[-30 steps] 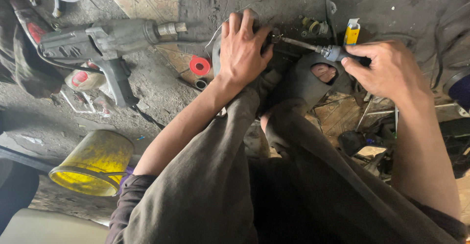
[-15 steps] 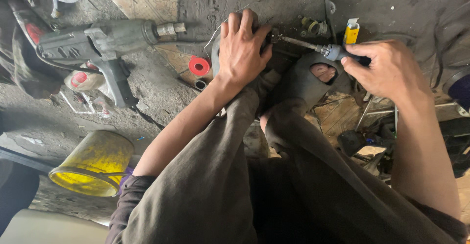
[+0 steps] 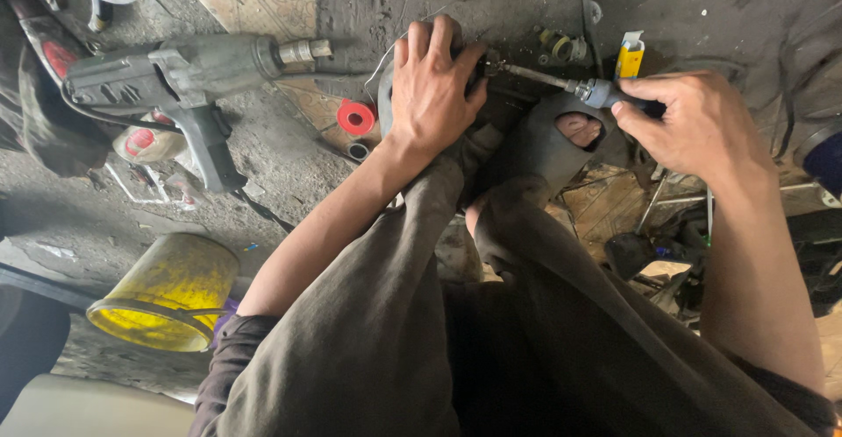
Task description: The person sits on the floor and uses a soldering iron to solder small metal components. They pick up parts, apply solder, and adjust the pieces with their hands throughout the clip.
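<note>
Gripping screwdriver in right hand, shaft horizontal, tip pointing left

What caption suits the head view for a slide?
Left hand steadies a dark part on the workshop floor while the right hand drives a screwdriver into it.

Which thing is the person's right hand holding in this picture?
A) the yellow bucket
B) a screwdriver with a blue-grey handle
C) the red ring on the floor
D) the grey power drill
B: the right hand is closed around the handle of the screwdriver, whose shaft points toward the left hand; the power drill, the yellow bucket and the red ring all lie untouched on the floor.
</note>
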